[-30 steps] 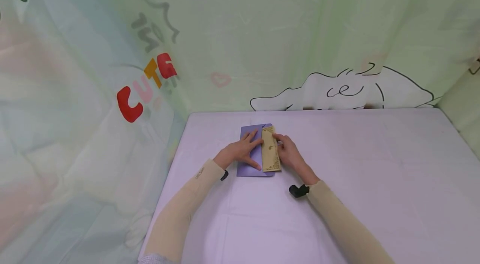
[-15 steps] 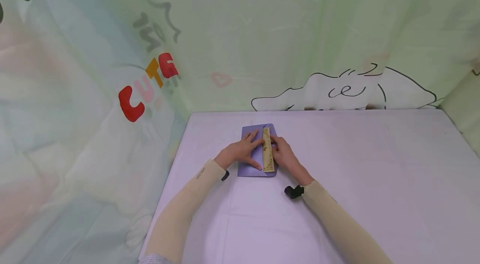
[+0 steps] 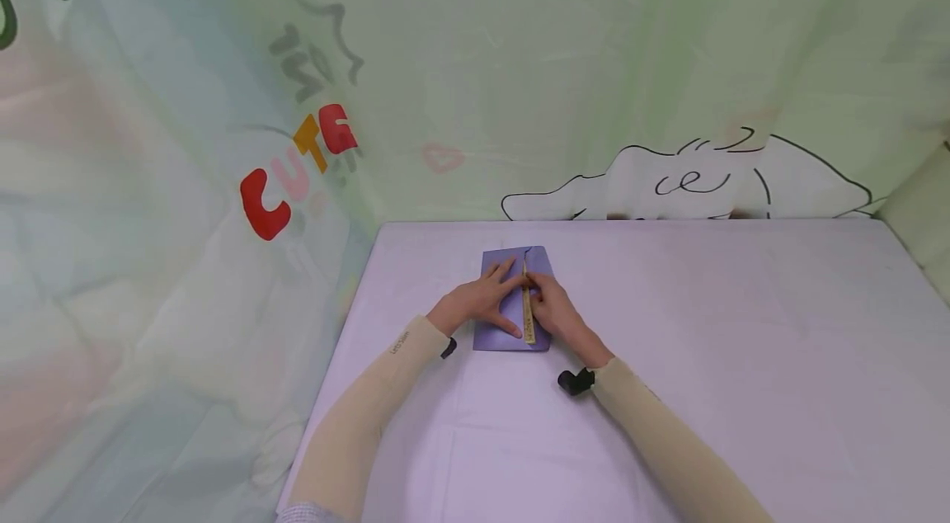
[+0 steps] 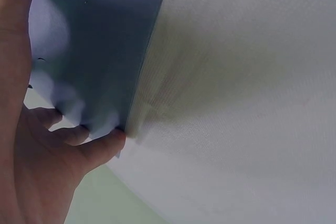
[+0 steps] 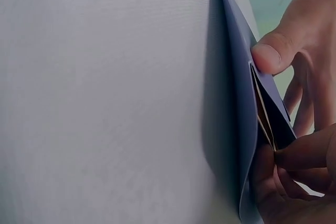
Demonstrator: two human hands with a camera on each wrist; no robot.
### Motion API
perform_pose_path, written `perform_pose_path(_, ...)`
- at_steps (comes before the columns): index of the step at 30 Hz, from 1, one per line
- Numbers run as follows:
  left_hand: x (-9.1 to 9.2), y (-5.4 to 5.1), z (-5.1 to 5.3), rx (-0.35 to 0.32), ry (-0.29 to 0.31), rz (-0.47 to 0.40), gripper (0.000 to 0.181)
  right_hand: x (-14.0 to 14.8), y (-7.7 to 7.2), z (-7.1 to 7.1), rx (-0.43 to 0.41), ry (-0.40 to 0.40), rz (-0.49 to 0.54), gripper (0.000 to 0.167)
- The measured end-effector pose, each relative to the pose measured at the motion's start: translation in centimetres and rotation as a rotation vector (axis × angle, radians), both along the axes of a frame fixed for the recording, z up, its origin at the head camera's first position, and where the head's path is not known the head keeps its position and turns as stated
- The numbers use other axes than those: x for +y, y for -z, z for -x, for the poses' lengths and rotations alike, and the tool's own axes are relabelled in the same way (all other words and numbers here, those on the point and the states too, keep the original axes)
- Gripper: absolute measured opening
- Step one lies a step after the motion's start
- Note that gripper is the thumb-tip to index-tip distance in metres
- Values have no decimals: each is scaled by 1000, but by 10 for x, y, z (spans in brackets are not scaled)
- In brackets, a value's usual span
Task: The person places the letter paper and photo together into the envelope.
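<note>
A purple envelope [image 3: 512, 308] lies on the table, its flap side to the right. Only a thin strip of a tan card [image 3: 529, 325] with a dark ornamental print shows at the envelope's opening; the rest is hidden inside. My left hand [image 3: 478, 298] rests on the envelope with fingers and thumb spread. My right hand [image 3: 555, 313] pinches the card's right edge between thumb and fingers. In the right wrist view the envelope's mouth gapes, with the card [image 5: 265, 114] between its layers and the left thumb [image 5: 270, 56] pressing the envelope's top layer.
A pale lilac cloth covers the table [image 3: 690, 358]. Its far edge meets a hanging printed curtain [image 3: 564, 77], and another curtain side [image 3: 171, 218] with coloured letters hangs at the left. Small black wrist cameras sit on both wrists, the right one [image 3: 576, 381] sticking out over the table.
The tan card has slid left into the envelope, from a wide panel to a thin strip. My right hand moved left with it. The left hand stays spread on the envelope.
</note>
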State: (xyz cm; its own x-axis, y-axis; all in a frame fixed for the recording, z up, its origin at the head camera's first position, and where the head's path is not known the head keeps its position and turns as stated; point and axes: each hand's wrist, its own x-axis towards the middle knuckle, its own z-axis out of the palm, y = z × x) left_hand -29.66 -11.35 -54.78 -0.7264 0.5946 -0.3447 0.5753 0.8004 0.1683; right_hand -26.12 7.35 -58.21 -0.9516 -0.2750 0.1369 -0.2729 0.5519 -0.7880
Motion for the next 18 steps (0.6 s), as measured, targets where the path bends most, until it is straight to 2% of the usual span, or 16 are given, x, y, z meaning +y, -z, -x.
perform_pose_path(6,0,0,0,5,3,8,109,-4,0,-1,27,15,-41,53)
perform_pose_path(18,1,-1,-2,28,5,24,114,-12,1,-5,62,67,-47,50)
